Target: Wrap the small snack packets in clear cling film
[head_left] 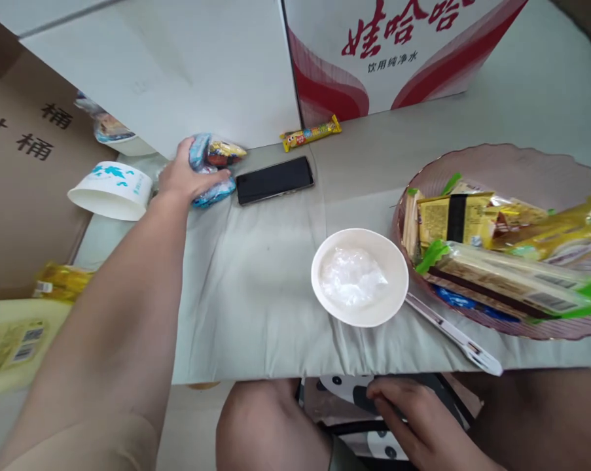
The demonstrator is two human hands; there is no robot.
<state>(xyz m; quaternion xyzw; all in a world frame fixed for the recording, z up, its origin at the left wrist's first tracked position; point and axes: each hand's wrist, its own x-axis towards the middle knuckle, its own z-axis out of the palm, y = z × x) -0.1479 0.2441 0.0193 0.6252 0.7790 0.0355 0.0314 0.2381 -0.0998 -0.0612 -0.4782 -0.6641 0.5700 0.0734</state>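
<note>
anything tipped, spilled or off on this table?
One thing: the white paper bowl with blue print lies tipped on its side at the table's left edge, beside the left hand, which grips a bunch of snack packets. The white bowl near the front sits upright. No spill visible.

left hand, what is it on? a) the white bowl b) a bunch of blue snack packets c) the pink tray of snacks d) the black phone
b: the left hand grips a bunch of blue snack packets at the far edge of the table, just left of the black phone, while the white bowl and the pink tray lie off to the right, untouched.
</note>
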